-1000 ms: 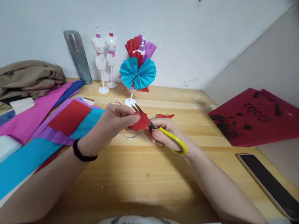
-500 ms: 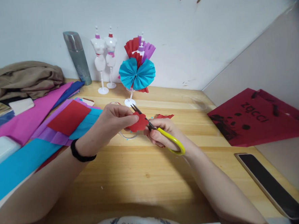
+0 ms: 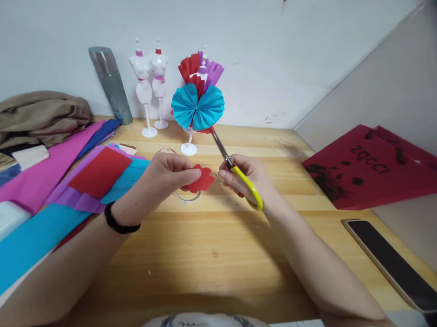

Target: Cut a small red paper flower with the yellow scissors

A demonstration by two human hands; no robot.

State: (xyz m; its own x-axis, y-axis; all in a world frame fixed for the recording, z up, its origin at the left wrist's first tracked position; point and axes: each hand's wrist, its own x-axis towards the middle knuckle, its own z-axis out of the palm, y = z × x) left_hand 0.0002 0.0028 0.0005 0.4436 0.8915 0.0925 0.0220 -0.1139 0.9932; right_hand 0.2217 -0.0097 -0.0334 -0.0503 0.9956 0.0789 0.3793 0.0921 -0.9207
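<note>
- The blue-bowed mannequin (image 3: 198,108) stands toward the back of the counter (image 3: 195,268).
- Just left of the mannequin I see two white dress forms (image 3: 143,91), then a grey bottle (image 3: 112,88), and farthest left a brown cloth (image 3: 34,115).
- Left of it and nearer me, coloured sheets (image 3: 100,170) overlap; my left forearm (image 3: 76,261) crosses in front of some.
- Well to its right are a red bag (image 3: 374,169) and, nearer me, a phone (image 3: 390,256).
- Nearer me than the mannequin, a pale ring (image 3: 188,199) is partly hidden by my left grip (image 3: 171,174) and the red flower (image 3: 203,179).
- My left grip pinches that flower by its left part, thumb against fingers, on my side of the mannequin.
- My right grip (image 3: 249,174) is wrapped around the yellow-handled scissors (image 3: 238,172), nearer me and right of the mannequin. The blades look closed; their tips overlap its lower edge in my view, and I can't tell whether they touch it.
</note>
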